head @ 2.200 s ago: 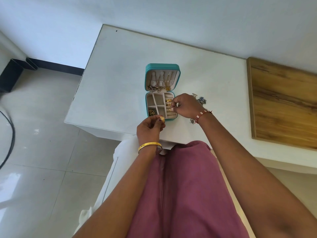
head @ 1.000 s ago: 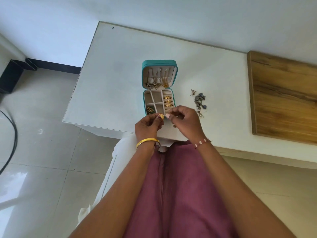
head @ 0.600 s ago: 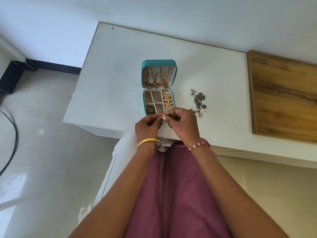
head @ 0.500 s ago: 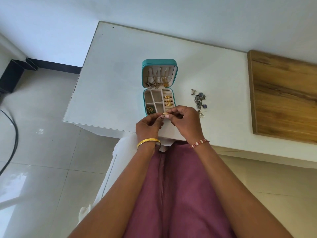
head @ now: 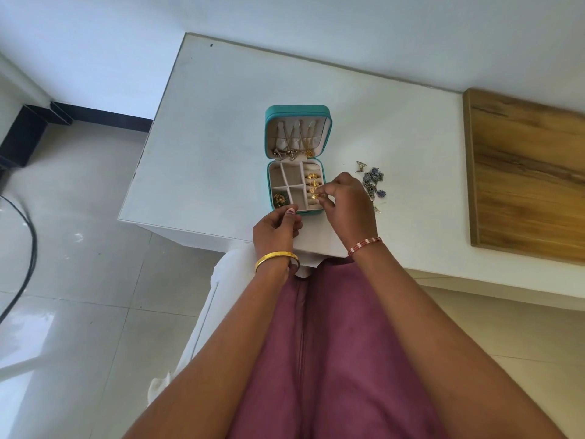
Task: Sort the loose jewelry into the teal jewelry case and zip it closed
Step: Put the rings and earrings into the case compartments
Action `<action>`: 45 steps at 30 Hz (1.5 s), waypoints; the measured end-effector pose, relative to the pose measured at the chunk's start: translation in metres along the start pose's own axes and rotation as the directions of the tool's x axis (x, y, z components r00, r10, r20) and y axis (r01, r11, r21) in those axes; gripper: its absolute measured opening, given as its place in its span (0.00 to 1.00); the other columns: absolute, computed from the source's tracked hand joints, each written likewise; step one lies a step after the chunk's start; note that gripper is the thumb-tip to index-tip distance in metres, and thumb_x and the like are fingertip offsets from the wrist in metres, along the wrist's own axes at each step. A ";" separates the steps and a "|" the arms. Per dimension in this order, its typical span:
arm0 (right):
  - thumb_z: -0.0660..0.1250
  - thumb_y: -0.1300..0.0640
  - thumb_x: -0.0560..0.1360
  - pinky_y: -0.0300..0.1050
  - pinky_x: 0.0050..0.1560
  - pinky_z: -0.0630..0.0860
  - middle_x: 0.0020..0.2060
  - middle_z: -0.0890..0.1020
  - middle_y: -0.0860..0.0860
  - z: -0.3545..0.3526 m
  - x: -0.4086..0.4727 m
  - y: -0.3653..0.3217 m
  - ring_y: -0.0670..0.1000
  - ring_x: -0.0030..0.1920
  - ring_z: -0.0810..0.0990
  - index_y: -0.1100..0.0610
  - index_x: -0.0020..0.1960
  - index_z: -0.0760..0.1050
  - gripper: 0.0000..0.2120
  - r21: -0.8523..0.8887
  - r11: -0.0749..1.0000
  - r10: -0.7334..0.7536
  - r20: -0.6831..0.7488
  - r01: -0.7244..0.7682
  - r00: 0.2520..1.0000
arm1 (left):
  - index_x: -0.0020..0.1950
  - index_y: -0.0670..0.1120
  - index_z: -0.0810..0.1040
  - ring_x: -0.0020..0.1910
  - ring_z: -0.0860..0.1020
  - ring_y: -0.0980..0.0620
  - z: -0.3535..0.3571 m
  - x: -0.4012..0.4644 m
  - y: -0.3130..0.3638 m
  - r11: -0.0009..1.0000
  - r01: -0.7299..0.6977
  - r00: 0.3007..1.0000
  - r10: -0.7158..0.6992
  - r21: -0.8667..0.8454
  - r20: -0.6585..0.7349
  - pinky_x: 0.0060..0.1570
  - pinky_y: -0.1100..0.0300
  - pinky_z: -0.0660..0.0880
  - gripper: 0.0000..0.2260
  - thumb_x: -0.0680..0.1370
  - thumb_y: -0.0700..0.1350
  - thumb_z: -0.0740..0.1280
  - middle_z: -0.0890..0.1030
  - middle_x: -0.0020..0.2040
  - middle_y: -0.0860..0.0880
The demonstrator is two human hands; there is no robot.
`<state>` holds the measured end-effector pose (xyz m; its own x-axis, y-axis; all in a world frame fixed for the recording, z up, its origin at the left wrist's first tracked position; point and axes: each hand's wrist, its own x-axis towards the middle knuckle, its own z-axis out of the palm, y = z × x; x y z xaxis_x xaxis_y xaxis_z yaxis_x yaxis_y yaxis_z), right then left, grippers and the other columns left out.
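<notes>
Nearest the table's front edge, the left hand (head: 276,228) is hovering just short of the teal jewelry case (head: 297,160), fingers loosely curled with nothing visible between them. Just beyond it, the right hand (head: 343,201) is pinching a gold ring (head: 315,196) between thumb and fingertips, pressing it into the ring rolls on the case's right side, where other gold rings (head: 312,176) are sitting.

The case is lying close to the front edge of the white table (head: 221,122), so a hard push on the ring could slide it toward the drop. If the pinch slips, the ring could roll off that edge to the tiled floor (head: 79,280).

To the right, the loose earrings (head: 372,183) are lying just beside the right hand; a careless wrist could scatter them. Farther right a wooden board (head: 522,179) is bounding that side.

The open lid (head: 298,129), with necklaces hanging inside, is standing at the back; open tabletop is lying left of and behind the case.
</notes>
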<state>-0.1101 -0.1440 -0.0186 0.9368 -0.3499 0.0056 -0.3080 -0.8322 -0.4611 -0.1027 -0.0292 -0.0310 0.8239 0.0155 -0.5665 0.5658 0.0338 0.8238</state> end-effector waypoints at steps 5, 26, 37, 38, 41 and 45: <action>0.67 0.65 0.72 0.44 0.36 0.68 0.40 0.77 0.59 0.000 0.004 -0.002 0.60 0.45 0.76 0.63 0.46 0.82 0.06 -0.160 0.980 -0.116 0.024 0.118 0.993 | 0.54 0.40 0.80 0.37 0.76 0.52 0.001 -0.001 0.000 1.000 0.003 1.000 -0.003 0.009 0.003 0.45 0.62 0.76 0.09 0.77 0.38 0.62 0.79 0.36 0.49; 0.61 0.65 0.75 0.41 0.39 0.66 0.42 0.75 0.59 0.007 -0.017 0.007 0.57 0.45 0.74 0.58 0.58 0.79 0.14 -0.019 0.998 -0.054 0.007 0.054 0.999 | 0.52 0.40 0.80 0.38 0.77 0.51 0.001 -0.004 0.001 1.000 0.026 0.999 -0.026 -0.005 0.027 0.43 0.63 0.76 0.08 0.76 0.36 0.63 0.79 0.37 0.48; 0.65 0.65 0.71 0.26 0.37 0.66 0.36 0.79 0.56 -0.014 -0.034 0.072 0.50 0.36 0.74 0.61 0.49 0.80 0.08 0.442 0.800 0.529 -0.203 -0.405 0.824 | 0.51 0.40 0.79 0.36 0.76 0.54 0.027 -0.030 0.000 0.998 0.059 0.984 -0.063 0.032 0.164 0.41 0.62 0.74 0.08 0.76 0.36 0.63 0.78 0.36 0.49; 0.66 0.64 0.72 0.30 0.39 0.68 0.37 0.79 0.56 -0.014 -0.033 0.075 0.50 0.36 0.74 0.60 0.50 0.80 0.09 0.426 0.806 0.521 -0.183 -0.411 0.833 | 0.51 0.40 0.79 0.36 0.76 0.54 0.032 -0.032 0.000 0.998 0.054 0.981 -0.060 0.038 0.182 0.41 0.62 0.74 0.08 0.76 0.36 0.62 0.78 0.36 0.49; 0.67 0.63 0.72 0.43 0.47 0.73 0.42 0.79 0.60 -0.014 -0.030 0.074 0.54 0.40 0.76 0.59 0.54 0.79 0.11 0.310 0.880 0.415 -0.130 -0.361 0.900 | 0.51 0.41 0.79 0.36 0.76 0.54 0.045 -0.036 -0.001 0.997 0.045 0.975 -0.058 0.063 0.213 0.41 0.63 0.74 0.08 0.76 0.35 0.62 0.78 0.36 0.49; 0.64 0.60 0.74 0.47 0.51 0.72 0.54 0.77 0.61 -0.008 -0.022 0.068 0.59 0.54 0.77 0.57 0.61 0.76 0.15 0.145 0.952 0.279 -0.046 -0.269 0.959 | 0.52 0.38 0.79 0.35 0.75 0.54 0.055 -0.035 -0.005 0.993 0.038 0.974 -0.062 0.113 0.217 0.40 0.64 0.74 0.09 0.76 0.35 0.62 0.78 0.35 0.49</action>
<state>-0.1530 -0.1963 -0.0424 0.8053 -0.5871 -0.0824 -0.5215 -0.6354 -0.5694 -0.1328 -0.0849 -0.0146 0.7748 -0.2034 -0.5986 0.5965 -0.0787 0.7988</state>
